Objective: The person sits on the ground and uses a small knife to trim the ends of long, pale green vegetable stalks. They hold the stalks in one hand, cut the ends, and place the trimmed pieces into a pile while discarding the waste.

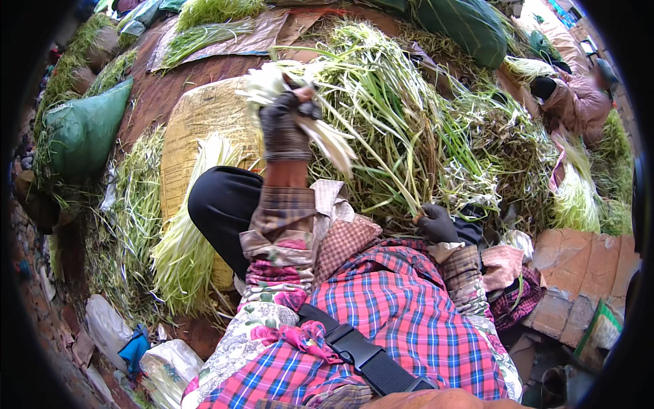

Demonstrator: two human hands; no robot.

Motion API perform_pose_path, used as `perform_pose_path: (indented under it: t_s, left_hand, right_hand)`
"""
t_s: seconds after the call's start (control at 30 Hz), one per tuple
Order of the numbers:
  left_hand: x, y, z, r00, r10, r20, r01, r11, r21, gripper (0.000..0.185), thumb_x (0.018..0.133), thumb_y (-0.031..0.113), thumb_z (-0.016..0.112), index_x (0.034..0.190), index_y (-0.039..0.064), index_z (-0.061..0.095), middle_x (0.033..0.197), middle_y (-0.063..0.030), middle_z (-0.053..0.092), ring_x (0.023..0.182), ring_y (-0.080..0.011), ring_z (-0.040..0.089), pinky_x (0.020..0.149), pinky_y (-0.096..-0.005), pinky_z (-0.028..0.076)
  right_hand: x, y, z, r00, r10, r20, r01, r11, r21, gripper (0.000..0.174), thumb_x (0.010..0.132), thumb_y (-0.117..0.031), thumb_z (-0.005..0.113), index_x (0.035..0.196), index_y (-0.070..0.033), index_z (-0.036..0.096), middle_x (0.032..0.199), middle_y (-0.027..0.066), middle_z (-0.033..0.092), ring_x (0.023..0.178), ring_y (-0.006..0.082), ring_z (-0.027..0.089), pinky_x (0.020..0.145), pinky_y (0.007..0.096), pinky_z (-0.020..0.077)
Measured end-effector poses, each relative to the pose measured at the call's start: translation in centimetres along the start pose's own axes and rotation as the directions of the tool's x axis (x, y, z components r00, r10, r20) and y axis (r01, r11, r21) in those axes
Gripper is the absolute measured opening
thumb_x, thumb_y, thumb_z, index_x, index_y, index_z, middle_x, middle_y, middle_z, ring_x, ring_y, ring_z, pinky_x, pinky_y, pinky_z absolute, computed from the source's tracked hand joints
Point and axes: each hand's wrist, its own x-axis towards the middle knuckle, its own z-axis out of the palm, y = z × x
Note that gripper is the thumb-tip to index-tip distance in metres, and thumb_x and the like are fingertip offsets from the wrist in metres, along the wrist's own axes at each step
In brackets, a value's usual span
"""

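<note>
My left hand [288, 122], in a dark glove with bared fingertips, is closed around a bundle of pale stalks [327, 143] above the yellow sack. The gloved right hand [437, 223] pinches the end of a single long stalk [375, 153] close to my lap; its other end runs up towards the left hand. Just beyond both hands lies a big heap of green and whitish long-leaved vegetables [398, 122], tangled with dry leaves. A sorted pile of pale yellow-green stalks [189, 240] rests on the flattened yellow sack [204, 112], left of my bent knee.
A filled green sack [84, 128] stands at the left, a dark green one [460, 30] at the top. Another person [577, 102] sits at the upper right beside more stalks [577, 199]. Flattened cardboard [577, 276] lies at the right, plastic bags [171, 363] at the lower left.
</note>
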Motion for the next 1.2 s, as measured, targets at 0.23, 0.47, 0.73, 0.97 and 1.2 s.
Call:
perform_pose_path:
  t_s: [0.23, 0.47, 0.73, 0.97, 1.2]
  left_hand:
    - [0.6, 4.0, -1.2, 0.972, 0.22, 0.081, -0.209, 0.97, -0.126, 0.012, 0.074, 0.001, 0.055, 0.085, -0.005, 0.054, 0.054, -0.0007, 0.043, 0.045, -0.0106, 0.04, 0.045, -0.0238, 0.037]
    - [-1.4, -3.2, 1.0, 0.951, -0.139, 0.276, 0.187, 0.97, -0.155, 0.025, 0.073, 0.006, 0.063, 0.095, -0.001, 0.054, 0.071, -0.0056, 0.057, 0.059, -0.0113, 0.052, 0.054, -0.0217, 0.046]
    - [-4.5, -13.2, 3.7, 0.88, -0.458, 0.124, 0.412, 0.868, 0.278, 0.038, 0.061, -0.004, 0.068, 0.098, -0.001, 0.056, 0.073, -0.006, 0.06, 0.056, -0.0164, 0.058, 0.053, -0.0264, 0.049]
    - [-4.5, -14.2, 3.1, 0.889, -0.431, 0.156, 0.362, 0.868, 0.339, 0.038, 0.061, -0.004, 0.07, 0.097, -0.002, 0.058, 0.078, -0.0071, 0.063, 0.065, -0.0163, 0.061, 0.062, -0.0279, 0.051]
    - [-4.3, -15.0, 2.8, 0.883, -0.453, 0.125, 0.316, 0.77, 0.555, 0.016, 0.062, 0.0, 0.07, 0.075, -0.003, 0.062, 0.063, -0.0068, 0.059, 0.05, -0.0145, 0.055, 0.043, -0.0283, 0.044]
  right_hand:
    - [1.1, 4.3, -6.8, 0.922, 0.235, -0.307, -0.045, 0.854, 0.518, 0.016, 0.084, -0.015, 0.049, 0.084, -0.005, 0.06, 0.056, -0.001, 0.05, 0.039, 0.0068, 0.042, 0.035, 0.0196, 0.03]
    - [1.3, -3.8, -6.1, 0.868, -0.276, -0.413, 0.072, 0.893, -0.444, 0.027, 0.079, -0.013, 0.06, 0.104, -0.001, 0.056, 0.088, 0.0075, 0.061, 0.078, 0.0142, 0.057, 0.068, 0.0258, 0.0456]
    - [3.3, -11.8, -1.3, 0.968, -0.161, -0.194, 0.217, 0.925, 0.312, 0.018, 0.086, -0.018, 0.054, 0.095, -0.004, 0.062, 0.061, -0.004, 0.051, 0.046, 0.0029, 0.043, 0.044, 0.0181, 0.0319]
    - [5.2, -9.6, -0.5, 0.952, -0.147, -0.27, 0.27, 0.821, 0.503, 0.015, 0.085, -0.016, 0.057, 0.093, -0.003, 0.06, 0.071, 0.0016, 0.062, 0.048, 0.0053, 0.05, 0.043, 0.0177, 0.0371]
    - [3.6, -9.2, -1.1, 0.942, -0.178, -0.284, 0.307, 0.8, 0.516, 0.012, 0.086, -0.013, 0.054, 0.091, -0.003, 0.06, 0.068, 0.0037, 0.061, 0.054, 0.0091, 0.056, 0.048, 0.0202, 0.0415]
